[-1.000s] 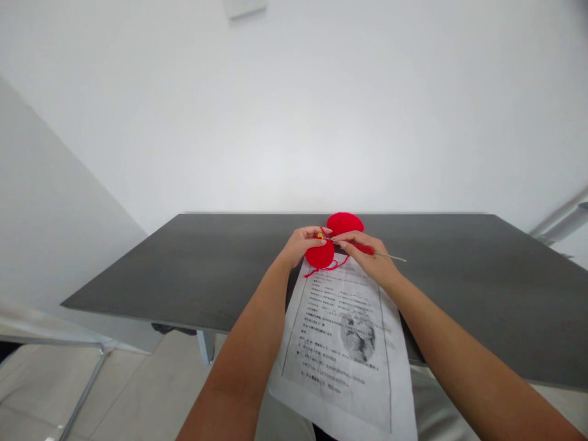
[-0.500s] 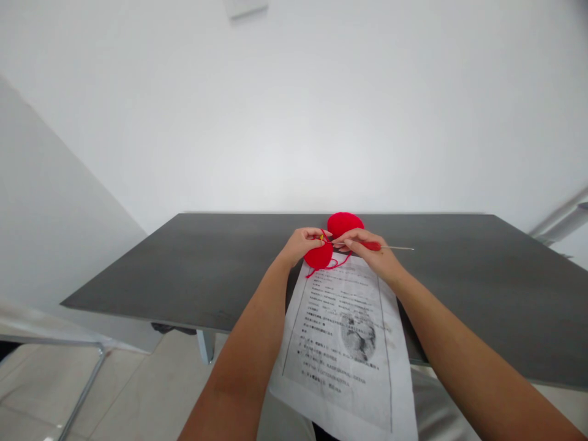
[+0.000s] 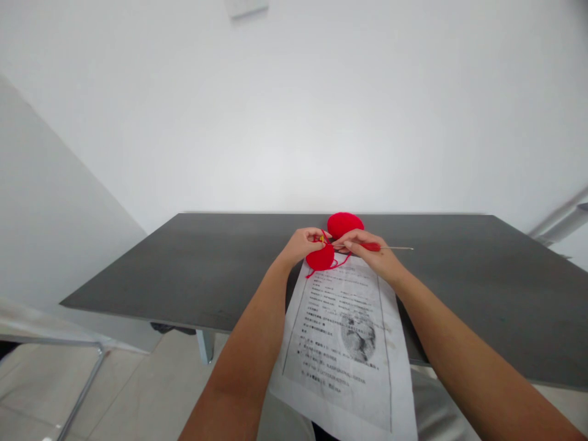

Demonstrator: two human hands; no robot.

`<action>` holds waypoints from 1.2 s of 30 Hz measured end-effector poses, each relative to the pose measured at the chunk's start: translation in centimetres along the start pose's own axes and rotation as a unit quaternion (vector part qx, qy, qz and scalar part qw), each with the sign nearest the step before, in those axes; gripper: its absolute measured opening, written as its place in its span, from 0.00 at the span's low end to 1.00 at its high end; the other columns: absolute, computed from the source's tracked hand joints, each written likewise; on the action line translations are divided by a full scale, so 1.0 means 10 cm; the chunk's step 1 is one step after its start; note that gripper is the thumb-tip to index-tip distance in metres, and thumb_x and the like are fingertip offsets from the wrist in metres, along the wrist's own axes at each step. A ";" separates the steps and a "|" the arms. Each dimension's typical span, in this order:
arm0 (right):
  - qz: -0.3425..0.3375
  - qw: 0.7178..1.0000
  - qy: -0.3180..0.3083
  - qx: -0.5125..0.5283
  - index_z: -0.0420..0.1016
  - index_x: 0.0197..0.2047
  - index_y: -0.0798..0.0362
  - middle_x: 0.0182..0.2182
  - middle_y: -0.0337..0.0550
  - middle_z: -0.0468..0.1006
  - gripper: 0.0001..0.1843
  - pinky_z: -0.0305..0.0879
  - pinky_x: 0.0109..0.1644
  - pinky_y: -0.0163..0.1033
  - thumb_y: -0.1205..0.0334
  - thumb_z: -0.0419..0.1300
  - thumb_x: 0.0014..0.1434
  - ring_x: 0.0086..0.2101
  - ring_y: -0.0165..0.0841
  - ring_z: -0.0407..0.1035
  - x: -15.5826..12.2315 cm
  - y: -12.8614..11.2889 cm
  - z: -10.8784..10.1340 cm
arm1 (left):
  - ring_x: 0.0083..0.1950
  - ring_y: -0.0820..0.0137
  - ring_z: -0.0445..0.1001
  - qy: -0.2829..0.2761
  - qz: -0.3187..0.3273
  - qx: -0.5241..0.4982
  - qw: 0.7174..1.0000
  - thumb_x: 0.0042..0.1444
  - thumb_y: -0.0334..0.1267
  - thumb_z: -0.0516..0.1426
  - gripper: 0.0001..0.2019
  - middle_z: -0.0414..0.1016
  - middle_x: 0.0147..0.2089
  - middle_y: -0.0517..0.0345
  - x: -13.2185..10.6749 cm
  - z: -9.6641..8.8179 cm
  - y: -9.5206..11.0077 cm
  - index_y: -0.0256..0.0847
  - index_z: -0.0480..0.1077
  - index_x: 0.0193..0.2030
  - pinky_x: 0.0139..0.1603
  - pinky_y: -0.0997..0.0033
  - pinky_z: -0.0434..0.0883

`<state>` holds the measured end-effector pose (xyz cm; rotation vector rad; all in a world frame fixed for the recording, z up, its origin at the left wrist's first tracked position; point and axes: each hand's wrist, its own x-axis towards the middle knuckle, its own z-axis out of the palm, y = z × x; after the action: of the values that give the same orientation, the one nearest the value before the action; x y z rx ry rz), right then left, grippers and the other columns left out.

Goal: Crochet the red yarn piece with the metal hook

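Note:
My left hand [image 3: 299, 246] pinches a round red crochet piece [image 3: 320, 258] by its upper edge. A small yellow item [image 3: 322, 239] shows beside the fingers, too small to name surely. Closed around the red handle of a crochet hook [image 3: 371, 246] is my right hand [image 3: 366, 245]; the metal shaft points left to the crochet piece, and its other end sticks out to the right. Loose red yarn [image 3: 342, 263] loops below the hands. Just behind them rests a red ball of yarn [image 3: 345, 224], partly hidden by the right hand.
A printed sheet [image 3: 340, 367] with a picture lies under the hands and hangs over the front edge of the dark table [image 3: 206, 263]. A white wall [image 3: 294, 122] stands behind. At lower left is a metal frame [image 3: 85, 386] on the tiled floor.
The round crochet piece has tilted and shifted slightly in my left fingers. The hook and both hands stay nearly in place.

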<state>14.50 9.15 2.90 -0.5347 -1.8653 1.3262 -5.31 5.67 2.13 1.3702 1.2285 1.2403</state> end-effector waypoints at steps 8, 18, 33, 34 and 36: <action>-0.028 0.997 -0.019 -0.064 0.77 0.39 0.53 0.36 0.45 0.79 0.14 0.68 0.51 0.47 0.52 0.58 0.59 0.41 0.37 0.74 -0.01 0.03 -0.02 | 0.32 0.72 0.74 0.011 0.013 0.028 0.999 0.42 0.30 0.61 0.13 0.78 0.32 0.54 0.00 0.02 -0.01 0.33 0.75 0.38 0.36 0.74 0.68; -0.054 0.988 -0.003 -0.147 0.76 0.36 0.51 0.34 0.43 0.80 0.11 0.69 0.45 0.45 0.55 0.56 0.59 0.37 0.37 0.74 -0.01 -0.01 0.01 | 0.37 0.70 0.75 0.024 0.066 0.071 0.995 0.43 0.30 0.59 0.09 0.78 0.38 0.51 0.02 0.04 -0.05 0.34 0.74 0.34 0.41 0.71 0.70; -0.113 0.961 0.002 -0.253 0.76 0.39 0.49 0.38 0.42 0.80 0.10 0.67 0.47 0.41 0.61 0.53 0.60 0.39 0.36 0.73 -0.03 0.09 0.08 | 0.39 0.70 0.74 0.052 0.093 0.108 0.988 0.43 0.29 0.58 0.04 0.78 0.39 0.51 0.03 0.07 -0.05 0.36 0.72 0.29 0.46 0.68 0.70; -0.115 0.961 0.004 -0.253 0.76 0.39 0.49 0.38 0.42 0.80 0.10 0.67 0.47 0.42 0.61 0.53 0.60 0.39 0.36 0.73 -0.03 0.09 0.08 | 0.38 0.70 0.74 0.053 0.092 0.107 0.989 0.42 0.29 0.59 0.04 0.78 0.39 0.51 0.04 0.07 -0.05 0.36 0.72 0.28 0.45 0.68 0.70; -0.115 0.961 0.006 -0.251 0.76 0.38 0.48 0.38 0.42 0.80 0.09 0.67 0.47 0.42 0.62 0.53 0.60 0.39 0.36 0.73 -0.03 0.09 0.09 | 0.39 0.70 0.74 0.058 0.091 0.105 0.989 0.42 0.28 0.59 0.04 0.78 0.38 0.51 0.04 0.07 -0.05 0.36 0.72 0.28 0.46 0.68 0.70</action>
<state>13.88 8.72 1.83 -0.5536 -2.1847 0.6923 -4.69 6.11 1.60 1.6115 1.3711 1.3634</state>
